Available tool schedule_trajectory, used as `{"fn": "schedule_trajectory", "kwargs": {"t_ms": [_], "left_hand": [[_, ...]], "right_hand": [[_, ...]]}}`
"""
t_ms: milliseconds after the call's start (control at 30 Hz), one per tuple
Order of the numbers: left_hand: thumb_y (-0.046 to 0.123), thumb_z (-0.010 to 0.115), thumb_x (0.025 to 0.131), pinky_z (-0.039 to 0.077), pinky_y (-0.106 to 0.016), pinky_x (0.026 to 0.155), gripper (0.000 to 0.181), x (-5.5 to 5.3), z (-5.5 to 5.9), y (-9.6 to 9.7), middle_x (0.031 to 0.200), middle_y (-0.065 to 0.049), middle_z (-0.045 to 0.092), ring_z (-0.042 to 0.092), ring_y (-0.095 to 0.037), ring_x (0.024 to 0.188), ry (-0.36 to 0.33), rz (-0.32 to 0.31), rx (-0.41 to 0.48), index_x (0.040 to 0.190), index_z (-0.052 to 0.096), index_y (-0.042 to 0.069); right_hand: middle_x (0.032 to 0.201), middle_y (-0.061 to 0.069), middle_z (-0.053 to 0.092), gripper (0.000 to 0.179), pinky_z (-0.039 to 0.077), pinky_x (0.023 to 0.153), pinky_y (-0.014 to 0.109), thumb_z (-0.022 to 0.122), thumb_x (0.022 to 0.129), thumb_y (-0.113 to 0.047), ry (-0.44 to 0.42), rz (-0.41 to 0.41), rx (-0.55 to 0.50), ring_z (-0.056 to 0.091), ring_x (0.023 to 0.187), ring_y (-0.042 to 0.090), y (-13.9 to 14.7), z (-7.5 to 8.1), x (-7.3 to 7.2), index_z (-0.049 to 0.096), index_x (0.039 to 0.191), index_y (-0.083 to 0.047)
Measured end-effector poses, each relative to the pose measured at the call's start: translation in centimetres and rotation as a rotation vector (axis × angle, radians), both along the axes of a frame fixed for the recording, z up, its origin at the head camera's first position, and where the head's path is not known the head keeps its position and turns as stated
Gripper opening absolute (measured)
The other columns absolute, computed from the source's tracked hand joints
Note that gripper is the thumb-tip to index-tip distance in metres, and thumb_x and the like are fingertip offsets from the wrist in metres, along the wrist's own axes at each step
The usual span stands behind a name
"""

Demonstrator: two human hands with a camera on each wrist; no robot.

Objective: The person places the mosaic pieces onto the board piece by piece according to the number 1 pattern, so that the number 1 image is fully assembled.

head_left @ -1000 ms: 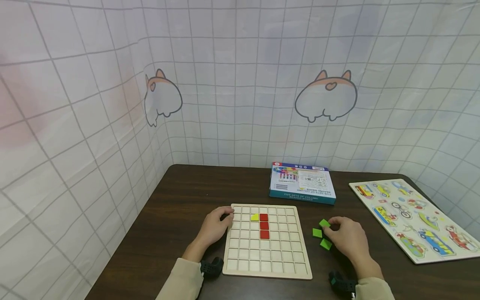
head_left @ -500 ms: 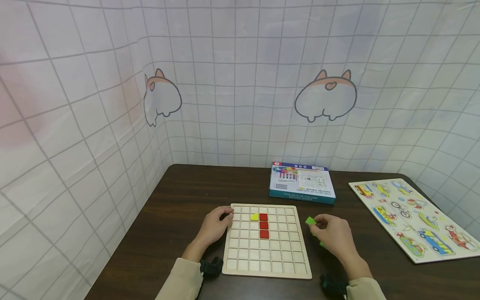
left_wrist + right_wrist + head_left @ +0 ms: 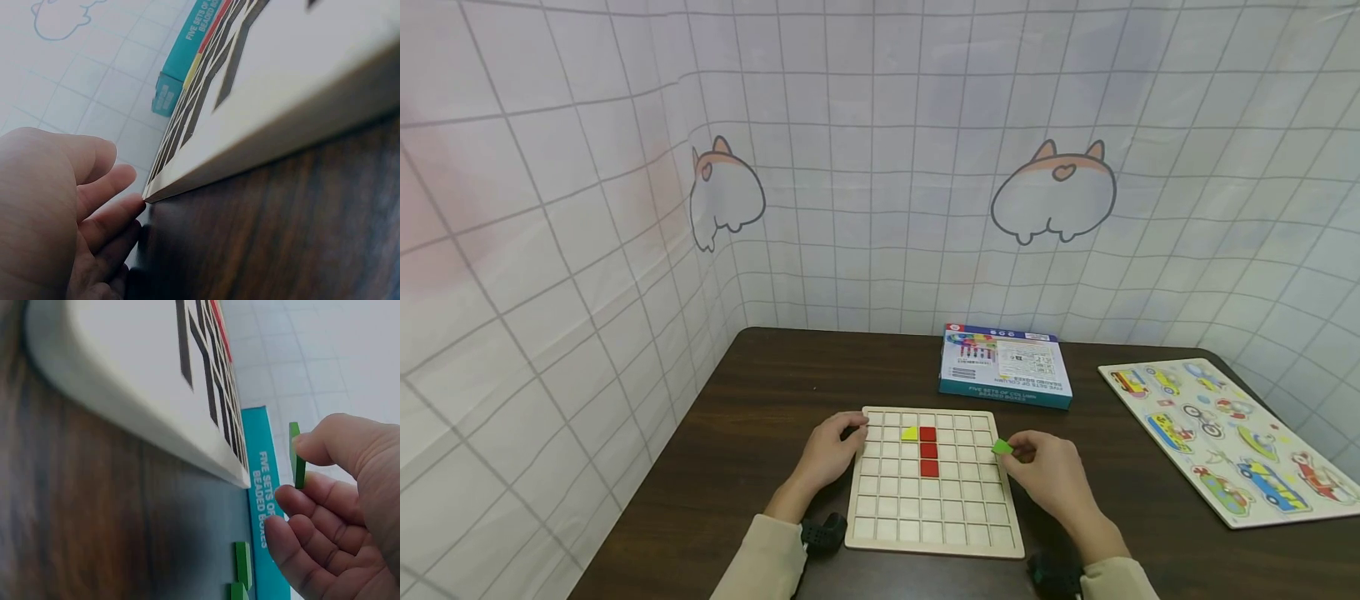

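Observation:
A pale wooden grid board (image 3: 930, 531) lies on the dark table, with a short column of red square tiles (image 3: 928, 451) and a yellow tile (image 3: 910, 434) with a slanted corner set in its cells. My right hand (image 3: 1052, 475) pinches a green square tile (image 3: 1002, 447) between thumb and fingers at the board's right edge; the right wrist view shows that tile (image 3: 297, 456) edge-on. Loose green tiles (image 3: 243, 565) lie on the table below that hand, hidden from the head view. My left hand (image 3: 831, 450) touches the board's upper left edge with relaxed fingertips (image 3: 136, 205).
Behind the board sits a flat teal-sided box (image 3: 1004, 367) labelled for beaded boxes. A picture board with printed vehicles and toys (image 3: 1232, 442) lies at the table's right side. White grid-patterned cloth (image 3: 880, 208) hangs around the table.
From the loose green tiles, my right hand has taken one and carried it left to the board's right edge. My left hand has stayed at the board's left edge.

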State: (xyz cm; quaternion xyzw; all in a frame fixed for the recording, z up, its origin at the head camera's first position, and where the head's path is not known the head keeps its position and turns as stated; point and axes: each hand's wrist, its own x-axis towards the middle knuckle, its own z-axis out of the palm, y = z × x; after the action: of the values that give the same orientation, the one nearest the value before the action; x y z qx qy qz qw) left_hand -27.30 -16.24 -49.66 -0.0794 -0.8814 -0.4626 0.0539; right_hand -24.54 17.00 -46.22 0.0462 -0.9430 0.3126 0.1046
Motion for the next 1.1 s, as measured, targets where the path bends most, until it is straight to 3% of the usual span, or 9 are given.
{"fn": "schedule_trajectory", "kwargs": {"t_ms": [200, 500, 867, 1100], "left_hand": [[0.025, 0.056, 0.101, 0.038, -0.055, 0.106, 0.031, 0.0, 0.0, 0.1, 0.137, -0.010, 0.056, 0.047, -0.033, 0.131, -0.001, 0.008, 0.000, 0.127, 0.065, 0.011], [0.024, 0.056, 0.100, 0.038, -0.055, 0.106, 0.030, -0.1, -0.1, 0.2, 0.136, -0.009, 0.057, 0.048, -0.033, 0.130, 0.003, 0.016, -0.008, 0.126, 0.065, 0.012], [0.024, 0.056, 0.100, 0.038, -0.056, 0.106, 0.030, -0.1, 0.0, 0.1, 0.136, -0.010, 0.056, 0.047, -0.033, 0.131, 0.004, 0.004, 0.002, 0.126, 0.065, 0.011], [0.023, 0.056, 0.100, 0.038, -0.056, 0.106, 0.030, 0.0, 0.0, 0.1, 0.137, -0.010, 0.056, 0.047, -0.034, 0.131, -0.005, -0.002, 0.007, 0.127, 0.065, 0.011]], "right_hand": [[0.082, -0.001, 0.069, 0.018, 0.053, 0.065, 0.032, 0.076, 0.082, -0.017, 0.004, 0.040, -0.023, 0.062, 0.073, 0.011, -1.0, 0.0, 0.2, 0.074, 0.096, -0.006], [0.078, -0.004, 0.063, 0.018, 0.039, 0.057, 0.027, 0.078, 0.081, -0.020, -0.015, 0.075, -0.023, 0.048, 0.069, 0.013, -3.0, 0.1, 0.8, 0.075, 0.096, -0.011], [0.072, -0.011, 0.059, 0.013, 0.038, 0.054, 0.023, 0.082, 0.077, -0.018, -0.016, 0.169, -0.041, 0.047, 0.064, 0.009, -5.2, -0.5, 1.4, 0.075, 0.088, -0.017], [0.079, -0.011, 0.063, 0.014, 0.042, 0.057, 0.021, 0.082, 0.077, -0.016, -0.012, 0.241, -0.021, 0.049, 0.068, 0.008, -6.3, -0.7, 1.7, 0.076, 0.090, -0.015]]}}
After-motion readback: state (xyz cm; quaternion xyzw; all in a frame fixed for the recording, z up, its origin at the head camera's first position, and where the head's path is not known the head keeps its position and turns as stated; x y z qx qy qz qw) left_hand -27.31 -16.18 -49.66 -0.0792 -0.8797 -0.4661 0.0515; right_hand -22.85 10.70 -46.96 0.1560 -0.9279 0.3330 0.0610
